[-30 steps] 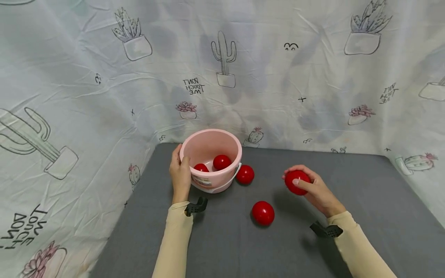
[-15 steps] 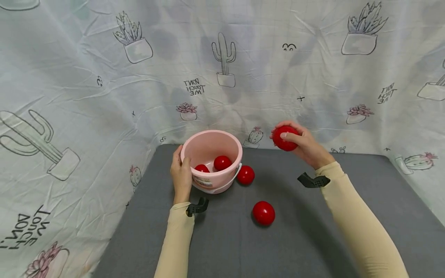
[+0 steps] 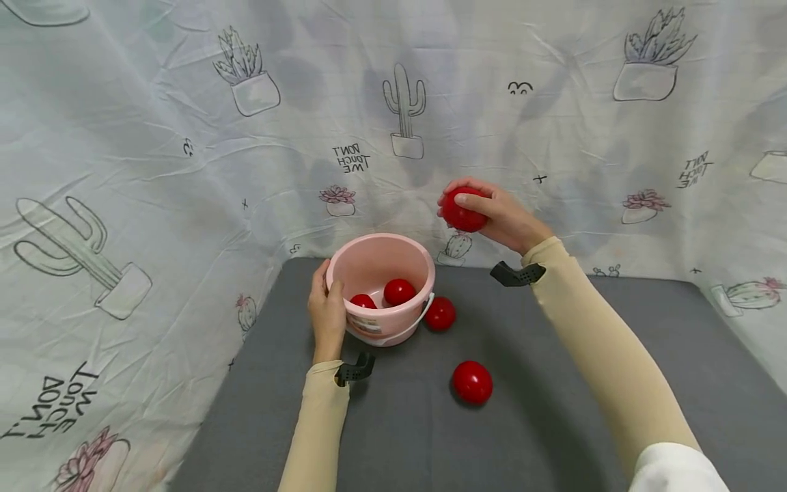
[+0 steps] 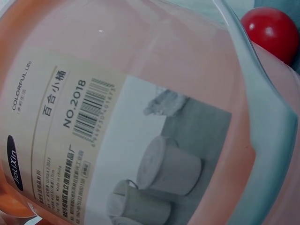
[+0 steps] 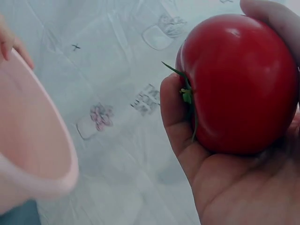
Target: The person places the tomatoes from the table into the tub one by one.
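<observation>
My left hand (image 3: 328, 311) grips the left rim of a pink bucket (image 3: 387, 321), thumb over the edge, and the bucket leans toward me. Inside it lie two red tomatoes, one tomato (image 3: 399, 292) in full sight and another tomato (image 3: 363, 301) partly behind the front rim. Up and to the right of the bucket, my right hand (image 3: 501, 217) holds a tomato (image 3: 464, 210) in the air. Its green stem (image 5: 187, 96) shows in the right wrist view, where fingers and thumb wrap the fruit. The left wrist view is filled by the bucket's label (image 4: 108, 140).
One tomato (image 3: 440, 313) sits against the bucket's right side by the white handle (image 3: 424, 311). Another tomato (image 3: 472, 383) lies nearer on the grey tabletop (image 3: 393, 424). A white curtain (image 3: 479, 123) with printed cacti hangs behind and at the sides.
My right hand has risen and moved left with its tomato, from low over the table's right side to above and right of the bucket. The left hand keeps its grip on the rim.
</observation>
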`<state>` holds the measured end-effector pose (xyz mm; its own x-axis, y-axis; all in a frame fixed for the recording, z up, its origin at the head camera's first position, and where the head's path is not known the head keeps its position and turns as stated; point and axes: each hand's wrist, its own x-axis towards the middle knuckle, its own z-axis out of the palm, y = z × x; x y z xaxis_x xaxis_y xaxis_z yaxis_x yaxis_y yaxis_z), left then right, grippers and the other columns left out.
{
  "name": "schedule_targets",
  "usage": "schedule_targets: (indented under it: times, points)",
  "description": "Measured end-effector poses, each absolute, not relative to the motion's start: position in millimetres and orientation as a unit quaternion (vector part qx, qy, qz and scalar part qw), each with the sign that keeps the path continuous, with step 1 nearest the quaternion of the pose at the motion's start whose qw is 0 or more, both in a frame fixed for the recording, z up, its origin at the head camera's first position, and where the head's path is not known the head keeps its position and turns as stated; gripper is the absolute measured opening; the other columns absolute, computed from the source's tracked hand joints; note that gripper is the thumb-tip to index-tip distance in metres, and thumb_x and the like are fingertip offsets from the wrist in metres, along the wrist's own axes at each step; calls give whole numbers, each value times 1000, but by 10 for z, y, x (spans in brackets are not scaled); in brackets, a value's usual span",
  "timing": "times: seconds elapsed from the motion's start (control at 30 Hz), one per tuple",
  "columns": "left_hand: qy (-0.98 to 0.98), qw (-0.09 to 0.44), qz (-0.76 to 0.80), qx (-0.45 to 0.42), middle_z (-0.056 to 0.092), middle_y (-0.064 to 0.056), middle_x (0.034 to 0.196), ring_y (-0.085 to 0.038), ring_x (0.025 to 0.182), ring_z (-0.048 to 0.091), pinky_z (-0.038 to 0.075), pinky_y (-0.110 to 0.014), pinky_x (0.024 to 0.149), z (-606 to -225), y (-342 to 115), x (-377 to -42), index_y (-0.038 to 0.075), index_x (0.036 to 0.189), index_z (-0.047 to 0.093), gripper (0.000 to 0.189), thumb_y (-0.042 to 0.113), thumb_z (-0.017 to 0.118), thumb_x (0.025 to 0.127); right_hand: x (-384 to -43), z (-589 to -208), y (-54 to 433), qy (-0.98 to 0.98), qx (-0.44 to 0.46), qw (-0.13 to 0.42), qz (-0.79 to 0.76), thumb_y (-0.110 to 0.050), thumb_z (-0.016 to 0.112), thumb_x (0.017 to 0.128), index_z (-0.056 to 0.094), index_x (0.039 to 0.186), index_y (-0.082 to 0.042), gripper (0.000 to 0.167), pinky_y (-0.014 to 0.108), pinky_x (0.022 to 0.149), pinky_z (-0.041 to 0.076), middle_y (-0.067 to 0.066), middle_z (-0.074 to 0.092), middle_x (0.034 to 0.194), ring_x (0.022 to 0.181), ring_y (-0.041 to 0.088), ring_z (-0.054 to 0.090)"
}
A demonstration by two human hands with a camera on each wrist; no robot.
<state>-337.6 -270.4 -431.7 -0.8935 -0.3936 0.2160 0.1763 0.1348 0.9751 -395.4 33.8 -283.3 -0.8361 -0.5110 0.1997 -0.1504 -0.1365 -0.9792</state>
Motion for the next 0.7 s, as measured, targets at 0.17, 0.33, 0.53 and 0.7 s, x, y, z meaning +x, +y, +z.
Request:
schedule_targets:
  times: [0.17,0.33,0.53,0.7]
  points:
    - [-720,223,-654,73,52,-3,153,-23,138,51,41,-46,117,-4341,-2700,-3398,17,149,50,50,21,47,99,-4121,-2870,1,637,-272,136,-708,-18,59,96,64,117,-18,21,32,88,59,4,64,120,112,25,62]
    - [-717,223,-656,73,52,-3,153,-23,138,51,41,-46,117,-4329,-2705,-3401,16,149,50,50,19,48,99,-4212,-2954,-357,621,-270,152,-720,-16,57,96,64,116,-19,22,33,89,59,4,64,119,112,25,62]
    - [-713,217,-662,77,51,-2,154,-23,138,51,42,-47,116,-4299,-2699,-3388,18,149,50,52,19,47,97,-4290,-3071,-696,605,-247,170,-738,-17,59,96,64,119,-18,24,34,92,59,5,64,121,114,26,61]
    - [-711,206,-668,79,50,-1,153,-23,137,51,44,-48,115,-4309,-2694,-3370,19,150,49,53,20,46,97,-4362,-3229,-897,588,-230,174,-756,-19,59,96,64,120,-17,25,32,90,59,5,65,120,114,25,61]
